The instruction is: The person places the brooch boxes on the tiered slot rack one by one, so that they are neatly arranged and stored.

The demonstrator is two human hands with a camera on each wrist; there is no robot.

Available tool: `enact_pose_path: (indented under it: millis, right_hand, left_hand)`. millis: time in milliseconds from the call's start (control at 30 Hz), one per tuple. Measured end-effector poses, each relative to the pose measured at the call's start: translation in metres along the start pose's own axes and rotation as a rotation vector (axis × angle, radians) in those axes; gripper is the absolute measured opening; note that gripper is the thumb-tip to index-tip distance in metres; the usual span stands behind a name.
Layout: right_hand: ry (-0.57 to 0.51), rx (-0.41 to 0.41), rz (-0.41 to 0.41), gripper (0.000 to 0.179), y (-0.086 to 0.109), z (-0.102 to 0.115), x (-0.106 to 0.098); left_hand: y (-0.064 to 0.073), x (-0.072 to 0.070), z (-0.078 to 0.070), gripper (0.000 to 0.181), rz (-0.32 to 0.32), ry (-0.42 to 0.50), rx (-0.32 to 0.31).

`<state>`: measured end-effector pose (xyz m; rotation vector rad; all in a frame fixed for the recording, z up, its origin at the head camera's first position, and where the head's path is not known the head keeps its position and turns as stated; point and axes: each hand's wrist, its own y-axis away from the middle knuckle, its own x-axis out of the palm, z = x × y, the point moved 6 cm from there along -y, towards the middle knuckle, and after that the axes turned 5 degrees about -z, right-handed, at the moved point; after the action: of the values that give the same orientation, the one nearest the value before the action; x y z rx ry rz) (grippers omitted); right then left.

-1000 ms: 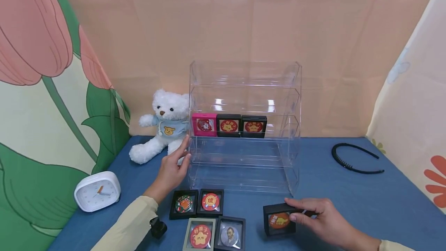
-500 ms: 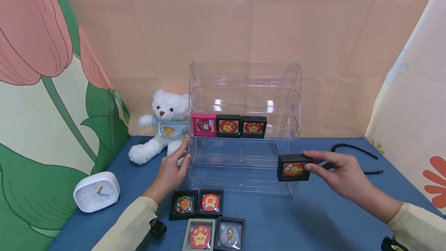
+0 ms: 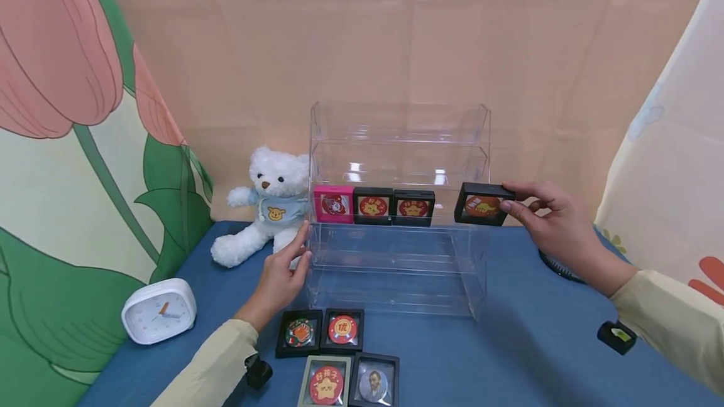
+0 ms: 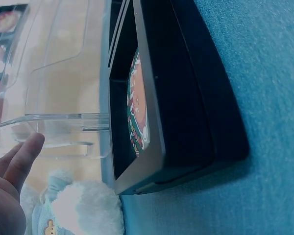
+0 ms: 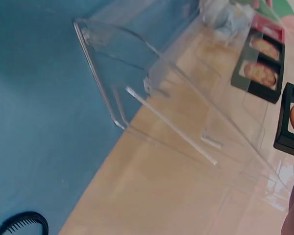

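A clear acrylic display rack [image 3: 396,121] stands on the table. On one of its tiers sit a pink badge box [image 3: 334,204] and two black badge boxes, side by side. My right hand [image 3: 565,231] pinches another black badge box [image 3: 482,205], with an orange badge inside, by its right edge. That box overlaps the right end of the same tier in the head view, a gap away from the row. My left hand [image 3: 281,278] rests on the rack's left side with extended fingers. In the left wrist view its fingertips [image 4: 32,147] meet the clear panel.
Several more badge boxes lie on the blue table before the rack, including a grey one [image 3: 325,382]. A white teddy bear [image 3: 279,171] sits left of the rack, a white clock [image 3: 158,311] farther left. A black headband [image 5: 24,223] lies to the right.
My right hand has lifted the black badge box from low near the table, up and slightly right to the tier's height. My left hand stays at the rack's side.
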<state>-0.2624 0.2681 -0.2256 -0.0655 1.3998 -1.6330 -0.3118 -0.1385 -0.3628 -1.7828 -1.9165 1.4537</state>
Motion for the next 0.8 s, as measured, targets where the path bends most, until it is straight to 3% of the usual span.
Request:
enact_pose_path:
  millis: [300, 567, 800]
  right_hand:
    - [0.029, -0.005, -0.061, 0.033, -0.023, -0.007, 0.006]
    - [0.042, -0.022, -0.101, 0.033, -0.035, -0.012, 0.016]
    - [0.029, -0.020, -0.078, 0.031, -0.035, -0.016, 0.029]
  left_hand:
    - [0.001, 0.000, -0.001, 0.063, -0.010, 0.011, 0.023]
    - [0.001, 0.001, 0.001, 0.061, 0.001, 0.018, 0.002]
    - [0.001, 0.000, 0.000, 0.061, -0.005, 0.002, 0.006]
